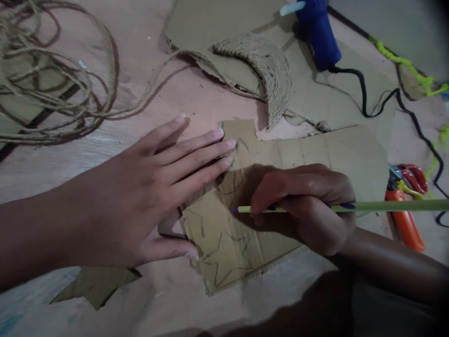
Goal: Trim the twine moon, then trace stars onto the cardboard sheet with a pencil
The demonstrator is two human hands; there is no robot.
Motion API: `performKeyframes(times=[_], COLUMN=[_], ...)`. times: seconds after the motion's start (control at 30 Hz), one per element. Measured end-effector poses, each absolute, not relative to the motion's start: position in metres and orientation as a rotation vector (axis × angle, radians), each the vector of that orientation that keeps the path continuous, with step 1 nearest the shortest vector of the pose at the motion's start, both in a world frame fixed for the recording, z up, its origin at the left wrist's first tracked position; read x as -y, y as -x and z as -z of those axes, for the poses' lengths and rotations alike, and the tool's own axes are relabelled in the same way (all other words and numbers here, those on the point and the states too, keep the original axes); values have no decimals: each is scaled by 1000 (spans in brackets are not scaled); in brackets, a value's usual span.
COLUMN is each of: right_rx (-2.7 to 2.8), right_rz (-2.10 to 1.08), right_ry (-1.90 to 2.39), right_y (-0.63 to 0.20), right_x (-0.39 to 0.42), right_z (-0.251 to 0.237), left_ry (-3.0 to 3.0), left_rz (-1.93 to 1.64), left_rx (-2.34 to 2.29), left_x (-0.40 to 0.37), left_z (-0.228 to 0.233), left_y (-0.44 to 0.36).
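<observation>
My left hand (154, 187) lies flat with fingers spread, its fingertips on the left edge of a piece of cardboard (298, 159). In my right hand (308, 201) is a slim light-green pencil (393, 205), gripped near its purple tip. That tip meets the cardboard just right of my left fingers. Dark star outlines (224, 262) are drawn on the cardboard, one whole near the lower corner and others partly covered by my hands. Under my left wrist a cut cardboard star (98, 285) shows in part.
Loose jute rope (101, 112) is coiled at upper left and runs to a rope-covered crescent (273, 70). A blue glue gun (319, 37) with a black cord rests on more cardboard. Orange-handled pliers (407, 224) and a red-handled tool (414, 178) lie at right.
</observation>
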State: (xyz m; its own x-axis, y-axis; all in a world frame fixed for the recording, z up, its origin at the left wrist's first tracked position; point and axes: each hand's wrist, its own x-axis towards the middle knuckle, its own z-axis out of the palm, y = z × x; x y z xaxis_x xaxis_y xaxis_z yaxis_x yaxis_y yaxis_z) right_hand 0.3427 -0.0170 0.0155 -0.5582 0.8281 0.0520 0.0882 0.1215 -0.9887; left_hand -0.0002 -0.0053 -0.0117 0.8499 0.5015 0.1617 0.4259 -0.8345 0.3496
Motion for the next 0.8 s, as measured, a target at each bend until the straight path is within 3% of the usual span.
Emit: performKeyframes(times=[0.8], right_rx=[1776], right_rz=[-1534], right_ry=[890], right_y=[-344], right_x=[13], right_z=[-19], left_ry=[-2725], left_rz=[-320], left_rx=[-690], left_x=[4], left_z=[11], left_y=[0])
